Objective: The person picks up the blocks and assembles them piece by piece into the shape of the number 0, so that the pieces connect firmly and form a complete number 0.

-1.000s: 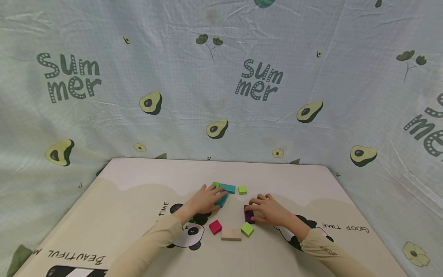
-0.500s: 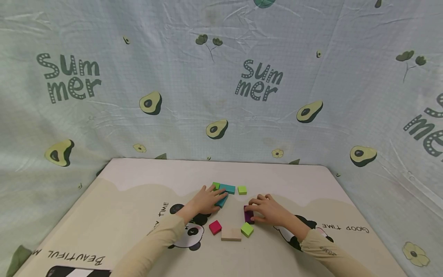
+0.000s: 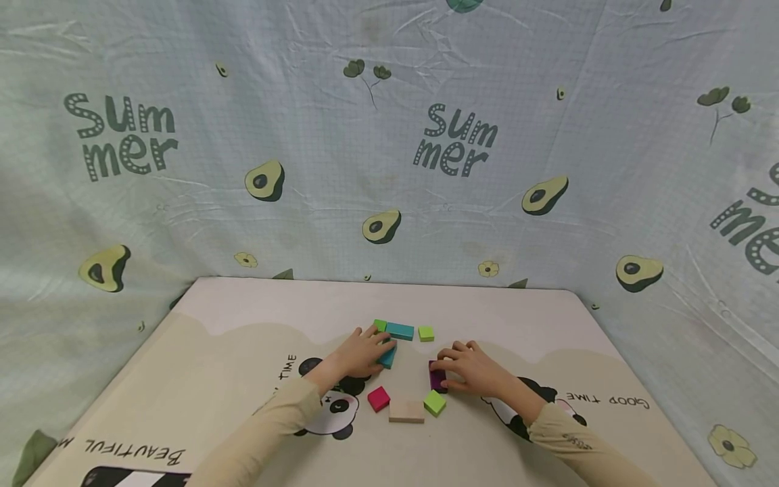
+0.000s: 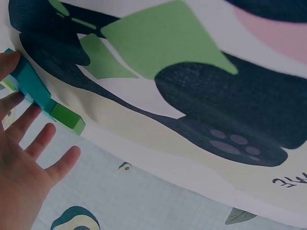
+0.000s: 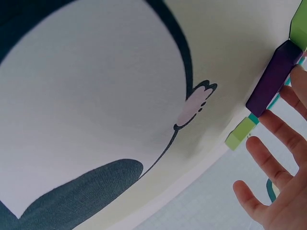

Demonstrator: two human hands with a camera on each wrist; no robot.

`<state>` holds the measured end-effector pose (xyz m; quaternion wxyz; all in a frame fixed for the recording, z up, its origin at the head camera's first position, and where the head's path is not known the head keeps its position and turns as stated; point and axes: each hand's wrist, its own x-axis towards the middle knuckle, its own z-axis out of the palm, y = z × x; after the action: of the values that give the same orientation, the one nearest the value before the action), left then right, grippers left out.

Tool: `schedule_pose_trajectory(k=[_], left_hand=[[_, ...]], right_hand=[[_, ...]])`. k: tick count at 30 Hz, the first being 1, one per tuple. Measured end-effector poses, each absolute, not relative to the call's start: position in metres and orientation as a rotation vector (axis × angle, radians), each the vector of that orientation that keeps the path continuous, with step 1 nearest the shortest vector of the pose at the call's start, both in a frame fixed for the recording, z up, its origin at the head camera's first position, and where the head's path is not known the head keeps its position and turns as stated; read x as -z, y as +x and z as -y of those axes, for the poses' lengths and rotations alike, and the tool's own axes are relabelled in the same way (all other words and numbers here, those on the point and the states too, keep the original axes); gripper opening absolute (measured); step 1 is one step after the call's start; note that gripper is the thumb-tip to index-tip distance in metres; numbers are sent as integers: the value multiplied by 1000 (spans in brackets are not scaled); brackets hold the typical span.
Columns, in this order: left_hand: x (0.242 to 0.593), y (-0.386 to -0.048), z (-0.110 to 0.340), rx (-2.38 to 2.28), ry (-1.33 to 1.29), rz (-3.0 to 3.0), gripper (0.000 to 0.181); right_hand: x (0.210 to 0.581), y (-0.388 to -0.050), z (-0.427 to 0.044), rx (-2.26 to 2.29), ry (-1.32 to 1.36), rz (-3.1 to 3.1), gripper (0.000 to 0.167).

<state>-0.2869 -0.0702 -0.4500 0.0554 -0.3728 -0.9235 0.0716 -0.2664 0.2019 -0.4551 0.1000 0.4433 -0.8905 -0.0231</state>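
My left hand (image 3: 359, 352) pinches a teal rectangular block (image 3: 387, 356) between thumb and fingers; the left wrist view shows the thumb on one end of this teal block (image 4: 31, 79). Just beyond it lie a green block (image 3: 380, 325) and a second teal block (image 3: 399, 331), touching or nearly so. To the right, my right hand (image 3: 475, 368) holds a purple block (image 3: 437, 380) at its ends, with part of it hidden under the fingers. In the right wrist view the purple block (image 5: 274, 79) lies flat, with the last two fingers held off it.
A lime block (image 3: 426, 334) sits at the back right of the group. Nearer the body, a red block (image 3: 379, 399), a plain wooden block (image 3: 406, 411) and another lime block (image 3: 435, 403) form a row. A patterned curtain (image 3: 316, 230) hangs behind the table (image 3: 255, 301).
The teal block under my left hand has shifted slightly left and toward me, and turned a little. My right hand and the purple block stay put.
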Motion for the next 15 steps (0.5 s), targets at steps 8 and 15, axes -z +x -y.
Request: schedule_pose_trajectory(k=[8,15], left_hand=[[449,-285,75,-206,-1149,2803,50],[448,-283,79,-155,-1183,2783,49]], right_hand=[[455,-266,-201,52,1289,2688,32],[455,-266,-202,52,1292,2688,32]])
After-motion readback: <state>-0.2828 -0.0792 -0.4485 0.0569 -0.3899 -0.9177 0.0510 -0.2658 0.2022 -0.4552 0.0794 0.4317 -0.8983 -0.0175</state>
